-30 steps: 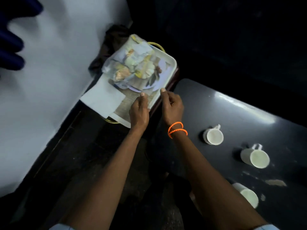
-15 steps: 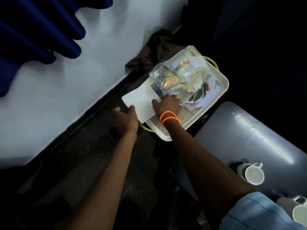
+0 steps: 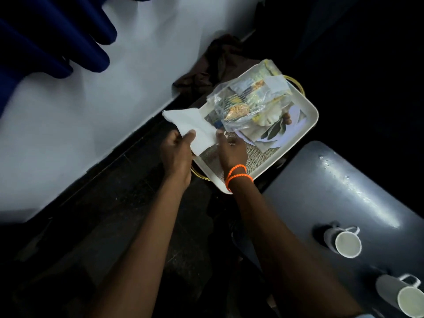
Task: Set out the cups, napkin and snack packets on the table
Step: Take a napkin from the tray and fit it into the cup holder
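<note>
No lettering can be read: the print on the snack packets [image 3: 246, 104] in the far tray [image 3: 305, 125] is blurred, and the two cups [image 3: 347, 244] bear no marks.

Lower cup [image 3: 403, 297] at 4 o'clock cut off by the right and bottom edges. Packets [image 3: 247, 104] overlap, count unclear, print unreadable. Napkin [image 3: 195, 129] hides the tray [image 3: 307, 120] corner at 10 o'clock. Right hand [image 3: 231, 150] fingertips blurred; napkin contact unclear. Worktop [image 3: 344, 193] runs off the right edge.
</note>
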Demonstrator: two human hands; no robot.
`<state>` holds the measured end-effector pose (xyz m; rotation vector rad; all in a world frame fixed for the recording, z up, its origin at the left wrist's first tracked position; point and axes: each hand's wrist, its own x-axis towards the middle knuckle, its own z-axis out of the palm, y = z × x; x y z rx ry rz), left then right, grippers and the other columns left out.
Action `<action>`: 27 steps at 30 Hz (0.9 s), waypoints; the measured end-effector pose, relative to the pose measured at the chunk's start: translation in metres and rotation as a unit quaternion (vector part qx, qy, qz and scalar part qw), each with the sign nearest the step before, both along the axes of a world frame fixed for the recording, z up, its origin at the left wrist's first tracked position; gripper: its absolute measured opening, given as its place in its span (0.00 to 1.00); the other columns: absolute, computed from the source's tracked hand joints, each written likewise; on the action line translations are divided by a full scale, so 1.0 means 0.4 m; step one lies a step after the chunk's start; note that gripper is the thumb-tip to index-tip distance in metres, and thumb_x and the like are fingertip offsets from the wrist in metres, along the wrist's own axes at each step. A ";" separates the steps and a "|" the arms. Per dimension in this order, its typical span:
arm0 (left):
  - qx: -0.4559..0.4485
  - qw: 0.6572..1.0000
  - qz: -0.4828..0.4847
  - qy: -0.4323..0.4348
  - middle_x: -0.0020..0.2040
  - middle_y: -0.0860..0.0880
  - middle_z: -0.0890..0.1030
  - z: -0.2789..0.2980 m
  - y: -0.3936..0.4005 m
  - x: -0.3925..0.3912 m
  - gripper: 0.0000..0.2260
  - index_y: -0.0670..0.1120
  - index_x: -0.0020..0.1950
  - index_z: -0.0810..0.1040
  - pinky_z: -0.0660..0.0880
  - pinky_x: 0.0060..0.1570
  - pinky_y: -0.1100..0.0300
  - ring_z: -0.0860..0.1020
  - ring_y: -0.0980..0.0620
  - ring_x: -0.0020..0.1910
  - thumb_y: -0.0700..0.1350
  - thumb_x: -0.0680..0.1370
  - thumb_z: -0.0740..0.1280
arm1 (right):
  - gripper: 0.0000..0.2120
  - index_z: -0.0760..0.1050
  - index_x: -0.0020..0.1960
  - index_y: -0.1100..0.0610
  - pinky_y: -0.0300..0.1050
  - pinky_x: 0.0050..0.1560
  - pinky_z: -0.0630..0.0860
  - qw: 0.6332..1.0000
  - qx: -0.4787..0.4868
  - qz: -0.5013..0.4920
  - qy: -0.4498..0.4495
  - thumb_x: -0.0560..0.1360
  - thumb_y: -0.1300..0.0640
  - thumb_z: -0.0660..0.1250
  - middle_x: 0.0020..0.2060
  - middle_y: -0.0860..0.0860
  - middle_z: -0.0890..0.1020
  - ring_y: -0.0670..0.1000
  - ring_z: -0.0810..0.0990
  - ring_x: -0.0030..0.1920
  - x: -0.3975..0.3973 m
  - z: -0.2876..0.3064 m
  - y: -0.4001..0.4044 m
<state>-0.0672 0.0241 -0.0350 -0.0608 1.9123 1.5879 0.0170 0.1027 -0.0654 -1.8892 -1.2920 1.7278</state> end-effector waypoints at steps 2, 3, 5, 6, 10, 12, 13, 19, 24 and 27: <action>0.066 0.996 -0.021 -0.064 0.45 0.49 0.89 0.031 0.026 0.014 0.06 0.47 0.51 0.84 0.84 0.46 0.51 0.87 0.51 0.45 0.37 0.79 0.71 | 0.23 0.82 0.48 0.61 0.52 0.41 0.83 0.957 -0.190 -0.110 0.190 0.76 0.40 0.72 0.40 0.59 0.84 0.57 0.85 0.39 0.046 0.024 0.005; 0.094 0.990 -0.033 -0.094 0.47 0.47 0.89 0.044 0.039 0.023 0.06 0.45 0.53 0.84 0.84 0.46 0.52 0.87 0.50 0.46 0.36 0.79 0.71 | 0.23 0.83 0.47 0.62 0.52 0.39 0.84 0.913 -0.269 -0.147 0.268 0.75 0.39 0.73 0.37 0.59 0.84 0.57 0.86 0.37 0.075 0.033 0.009; 0.129 0.980 -0.068 -0.138 0.49 0.44 0.88 0.069 0.063 0.047 0.07 0.43 0.55 0.84 0.85 0.45 0.53 0.87 0.48 0.48 0.35 0.78 0.70 | 0.25 0.86 0.50 0.61 0.54 0.43 0.86 0.857 -0.313 -0.168 0.373 0.77 0.38 0.70 0.42 0.59 0.87 0.59 0.89 0.42 0.133 0.033 0.033; 0.134 0.976 -0.089 -0.148 0.48 0.44 0.88 0.078 0.073 0.061 0.07 0.42 0.54 0.84 0.84 0.44 0.55 0.87 0.48 0.48 0.35 0.78 0.70 | 0.26 0.86 0.52 0.62 0.53 0.44 0.86 0.846 -0.305 -0.166 0.405 0.79 0.38 0.68 0.45 0.60 0.88 0.58 0.89 0.45 0.162 0.033 0.049; 0.064 0.977 -0.170 -0.110 0.46 0.47 0.87 0.086 0.108 0.133 0.06 0.45 0.50 0.84 0.80 0.45 0.54 0.84 0.46 0.48 0.40 0.74 0.71 | 0.14 0.84 0.58 0.62 0.49 0.44 0.87 0.866 -0.242 -0.147 0.413 0.83 0.53 0.66 0.49 0.57 0.88 0.54 0.89 0.45 0.278 0.055 0.119; 0.013 0.976 -0.195 -0.094 0.45 0.47 0.85 0.079 0.124 0.181 0.12 0.45 0.50 0.82 0.77 0.42 0.55 0.82 0.46 0.46 0.43 0.67 0.70 | 0.10 0.81 0.61 0.63 0.50 0.51 0.86 0.887 -0.213 -0.132 0.388 0.81 0.62 0.67 0.53 0.57 0.87 0.54 0.88 0.48 0.345 0.060 0.143; 0.000 0.974 -0.206 -0.099 0.44 0.48 0.84 0.075 0.134 0.209 0.14 0.45 0.51 0.81 0.76 0.40 0.56 0.82 0.47 0.44 0.44 0.66 0.69 | 0.11 0.80 0.62 0.64 0.51 0.54 0.85 0.894 -0.206 -0.121 0.379 0.80 0.65 0.67 0.55 0.59 0.86 0.55 0.87 0.50 0.383 0.065 0.151; -0.010 0.954 -0.287 -0.089 0.48 0.50 0.89 0.045 0.209 0.435 0.10 0.48 0.56 0.84 0.82 0.39 0.57 0.88 0.52 0.44 0.44 0.75 0.75 | 0.16 0.80 0.62 0.65 0.58 0.57 0.80 0.945 -0.109 -0.123 0.283 0.75 0.71 0.68 0.56 0.64 0.84 0.61 0.83 0.51 0.643 0.083 0.174; -0.058 0.912 -0.403 0.041 0.49 0.53 0.88 0.037 0.254 0.675 0.14 0.50 0.57 0.82 0.84 0.45 0.56 0.87 0.55 0.46 0.46 0.72 0.77 | 0.14 0.83 0.58 0.66 0.51 0.45 0.84 0.967 -0.041 -0.193 0.164 0.73 0.69 0.74 0.48 0.60 0.88 0.59 0.86 0.45 0.857 0.101 0.140; -0.070 0.890 -0.443 0.084 0.49 0.53 0.87 0.038 0.271 0.825 0.15 0.50 0.58 0.81 0.82 0.42 0.59 0.86 0.55 0.46 0.47 0.73 0.76 | 0.16 0.83 0.56 0.67 0.57 0.47 0.87 0.963 0.005 -0.235 0.130 0.69 0.69 0.78 0.50 0.63 0.88 0.61 0.87 0.47 1.010 0.101 0.104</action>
